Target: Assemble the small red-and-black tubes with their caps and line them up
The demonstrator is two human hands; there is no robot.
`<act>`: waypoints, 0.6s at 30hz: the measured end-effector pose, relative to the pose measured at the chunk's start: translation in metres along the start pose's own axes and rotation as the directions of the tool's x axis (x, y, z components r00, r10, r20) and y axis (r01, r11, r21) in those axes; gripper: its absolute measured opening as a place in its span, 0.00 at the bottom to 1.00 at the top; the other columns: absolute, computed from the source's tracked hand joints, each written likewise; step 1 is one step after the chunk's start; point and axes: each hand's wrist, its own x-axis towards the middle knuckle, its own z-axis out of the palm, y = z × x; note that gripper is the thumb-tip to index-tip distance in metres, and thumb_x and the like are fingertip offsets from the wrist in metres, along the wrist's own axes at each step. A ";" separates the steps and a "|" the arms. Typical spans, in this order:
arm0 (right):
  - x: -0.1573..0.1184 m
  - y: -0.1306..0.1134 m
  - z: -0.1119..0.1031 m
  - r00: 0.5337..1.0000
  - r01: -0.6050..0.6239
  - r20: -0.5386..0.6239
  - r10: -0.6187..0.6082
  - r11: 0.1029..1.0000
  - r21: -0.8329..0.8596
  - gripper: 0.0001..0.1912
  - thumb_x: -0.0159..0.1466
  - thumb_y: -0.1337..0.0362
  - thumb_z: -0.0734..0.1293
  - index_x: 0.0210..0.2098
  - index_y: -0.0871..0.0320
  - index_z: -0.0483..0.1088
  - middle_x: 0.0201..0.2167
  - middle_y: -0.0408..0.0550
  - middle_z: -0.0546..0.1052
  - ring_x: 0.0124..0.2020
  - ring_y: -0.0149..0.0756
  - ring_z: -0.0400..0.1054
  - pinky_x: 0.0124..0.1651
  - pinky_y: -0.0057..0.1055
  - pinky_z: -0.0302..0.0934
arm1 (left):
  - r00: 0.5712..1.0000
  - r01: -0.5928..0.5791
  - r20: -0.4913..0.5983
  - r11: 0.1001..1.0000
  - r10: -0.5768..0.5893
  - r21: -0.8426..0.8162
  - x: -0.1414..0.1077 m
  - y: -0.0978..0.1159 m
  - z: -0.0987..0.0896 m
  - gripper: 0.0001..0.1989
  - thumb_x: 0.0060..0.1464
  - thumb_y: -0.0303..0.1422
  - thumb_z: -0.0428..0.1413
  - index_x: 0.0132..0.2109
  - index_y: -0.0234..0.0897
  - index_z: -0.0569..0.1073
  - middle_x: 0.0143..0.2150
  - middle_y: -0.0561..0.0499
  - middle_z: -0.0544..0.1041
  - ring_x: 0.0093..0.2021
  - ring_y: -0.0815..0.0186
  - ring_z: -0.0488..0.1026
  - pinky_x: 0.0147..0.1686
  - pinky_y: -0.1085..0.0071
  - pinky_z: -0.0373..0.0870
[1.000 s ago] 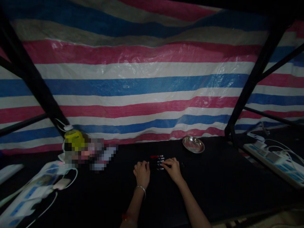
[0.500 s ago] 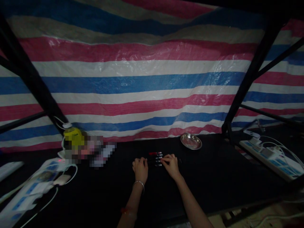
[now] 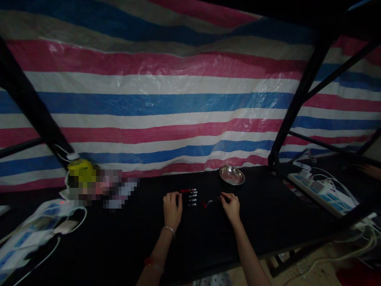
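Note:
Several slim items with shiny metal ends [image 3: 193, 200] lie in a row on the black table; one with a red body [image 3: 187, 190] is at the far end. The dark bodies of the others blend into the tabletop. My left hand [image 3: 172, 208] rests at the row's left end, fingers extended and thumb beside the items, holding nothing visible. A small red piece with an angled metal arm [image 3: 206, 203] lies between the row and my right hand [image 3: 231, 205]. That hand's thumb and fingertips come together near a small dark thing, too dim to name.
A round metal dish [image 3: 232, 175] stands at the back near the striped sheet [image 3: 166, 103]. Power strips with cables lie at left [image 3: 38, 230] and right [image 3: 324, 194]. A yellow-topped, partly blurred object [image 3: 83, 171] stands at the left. At far right, another person's hand [image 3: 369, 171] shows.
My right hand has moved right, away from the row. The red piece with the angled metal arm now shows between them. The view has shifted a little to the right.

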 end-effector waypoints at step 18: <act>-0.001 -0.006 -0.003 0.991 0.040 0.133 -0.012 0.978 -0.206 0.10 0.56 0.59 0.63 0.29 0.54 0.74 0.31 0.49 0.75 0.36 0.42 0.65 0.37 0.34 0.54 | 0.866 -0.261 0.432 0.964 0.253 -0.043 -0.046 0.090 0.067 0.17 0.55 0.31 0.48 0.52 0.38 0.66 0.56 0.42 0.65 0.56 0.53 0.59 0.53 0.51 0.58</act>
